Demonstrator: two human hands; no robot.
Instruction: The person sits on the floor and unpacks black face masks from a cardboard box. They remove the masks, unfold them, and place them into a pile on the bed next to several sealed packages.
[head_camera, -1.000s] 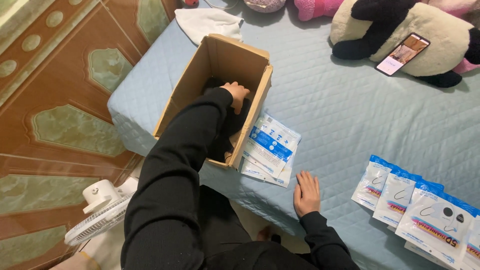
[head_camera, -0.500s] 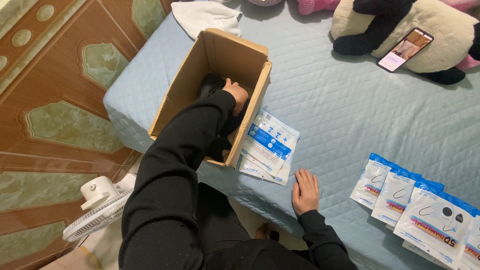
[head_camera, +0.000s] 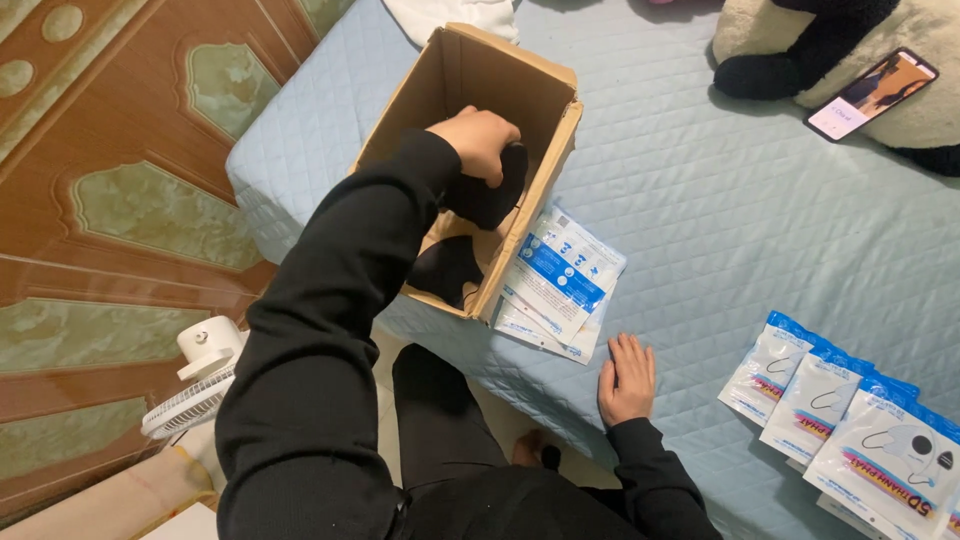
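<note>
Left hand (head_camera: 487, 140) closed on soft black fabric item (head_camera: 487, 195) inside open corrugated cardboard box (head_camera: 545, 150). Right hand (head_camera: 627, 377) laid flat, grip open, on quilted bed (head_camera: 720, 230) near glossy flat packets (head_camera: 560, 285).

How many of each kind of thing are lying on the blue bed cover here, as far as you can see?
Cardboard box: 1
Loose stack of white-and-blue packets beside the box: 1
White-and-blue packets in the row at the right: at least 3, more cut off by the edge
Phone: 1
Plush toy: 1
White cloth: 1
Total: at least 8
</note>
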